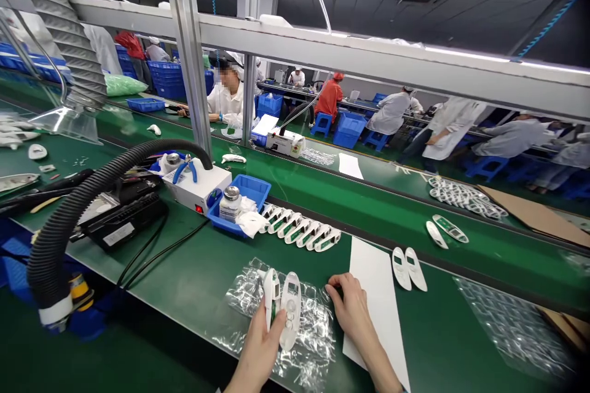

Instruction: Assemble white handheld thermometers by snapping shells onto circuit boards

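Note:
My left hand (260,338) is closed on a white plastic device housing (271,288) with a small display window and a strip of green circuit board inside. Against my thumb stands a long oval white cover (291,307) with a window cutout and round openings. Both parts are tilted upright above clear bubble wrap (318,319). My right hand (353,304) is over the left edge of a white paper sheet (380,295). Its fingers are bent, with thumb and forefinger tips close together; anything between them is too small to make out.
Several open housings (302,230) line up beside a blue tray (251,184) holding a metal-topped bottle and wipes. Two white covers (409,269) lie right of the paper. A black hose (115,163) arches at left from a white box (196,187). Behind runs a green conveyor (322,187).

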Tool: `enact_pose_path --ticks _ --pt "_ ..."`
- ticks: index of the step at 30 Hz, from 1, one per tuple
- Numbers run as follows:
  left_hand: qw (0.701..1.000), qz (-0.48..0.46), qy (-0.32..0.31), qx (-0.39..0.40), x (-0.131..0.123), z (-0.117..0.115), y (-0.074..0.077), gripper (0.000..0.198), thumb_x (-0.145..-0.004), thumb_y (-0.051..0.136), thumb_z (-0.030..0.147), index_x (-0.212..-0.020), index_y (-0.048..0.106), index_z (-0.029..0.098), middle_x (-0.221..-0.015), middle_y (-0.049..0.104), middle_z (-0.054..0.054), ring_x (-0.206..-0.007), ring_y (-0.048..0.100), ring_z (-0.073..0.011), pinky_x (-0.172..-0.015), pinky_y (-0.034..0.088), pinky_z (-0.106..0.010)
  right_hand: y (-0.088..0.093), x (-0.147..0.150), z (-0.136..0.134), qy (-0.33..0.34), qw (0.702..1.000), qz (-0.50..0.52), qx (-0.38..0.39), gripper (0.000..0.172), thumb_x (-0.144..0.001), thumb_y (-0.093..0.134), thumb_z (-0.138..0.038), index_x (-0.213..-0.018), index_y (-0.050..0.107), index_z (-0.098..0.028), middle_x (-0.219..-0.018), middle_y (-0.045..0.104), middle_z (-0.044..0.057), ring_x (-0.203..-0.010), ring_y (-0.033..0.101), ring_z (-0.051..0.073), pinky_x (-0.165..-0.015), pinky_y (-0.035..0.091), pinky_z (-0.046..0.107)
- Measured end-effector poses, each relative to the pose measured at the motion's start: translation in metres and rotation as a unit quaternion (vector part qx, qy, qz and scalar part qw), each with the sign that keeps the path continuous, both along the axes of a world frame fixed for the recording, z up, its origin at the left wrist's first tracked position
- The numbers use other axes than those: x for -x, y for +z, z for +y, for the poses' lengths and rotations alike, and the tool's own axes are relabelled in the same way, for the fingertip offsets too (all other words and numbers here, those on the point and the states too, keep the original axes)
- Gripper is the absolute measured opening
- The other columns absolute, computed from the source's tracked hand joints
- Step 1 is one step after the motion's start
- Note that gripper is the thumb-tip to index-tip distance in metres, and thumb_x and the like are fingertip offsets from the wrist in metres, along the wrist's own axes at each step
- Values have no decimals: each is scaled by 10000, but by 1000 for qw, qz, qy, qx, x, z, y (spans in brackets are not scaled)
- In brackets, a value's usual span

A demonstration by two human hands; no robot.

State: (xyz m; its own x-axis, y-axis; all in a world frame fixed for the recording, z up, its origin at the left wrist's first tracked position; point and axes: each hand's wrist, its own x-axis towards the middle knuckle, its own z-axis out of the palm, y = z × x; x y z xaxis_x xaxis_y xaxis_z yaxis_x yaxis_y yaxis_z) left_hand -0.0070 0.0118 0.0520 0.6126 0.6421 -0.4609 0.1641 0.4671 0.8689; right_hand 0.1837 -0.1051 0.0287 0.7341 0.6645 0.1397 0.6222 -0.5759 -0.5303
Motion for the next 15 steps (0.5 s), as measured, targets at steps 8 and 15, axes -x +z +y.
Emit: enact_pose_path --ticks 8,15 --pt "999 26 -1 -21 0 0 -6 816 -716 615 590 -1372 442 137 -1359 531 -119 -1271 474 -303 -1013 428 -295 5 -6 4 30 998 -46 -1 259 -947 344 -281 -793 529 -184 -853 549 58 -817 491 200 -739 341 345" --pt "1000 3 -3 -27 -3 1 -10 845 -692 622 633 -1355 451 137 -1324 559 -123 -1237 511 -280 -1042 399 -290 8 -5 4 49 995 -38 -82 208 -954 367 -294 -855 515 -185 -854 540 63 -817 505 188 -742 409 321"
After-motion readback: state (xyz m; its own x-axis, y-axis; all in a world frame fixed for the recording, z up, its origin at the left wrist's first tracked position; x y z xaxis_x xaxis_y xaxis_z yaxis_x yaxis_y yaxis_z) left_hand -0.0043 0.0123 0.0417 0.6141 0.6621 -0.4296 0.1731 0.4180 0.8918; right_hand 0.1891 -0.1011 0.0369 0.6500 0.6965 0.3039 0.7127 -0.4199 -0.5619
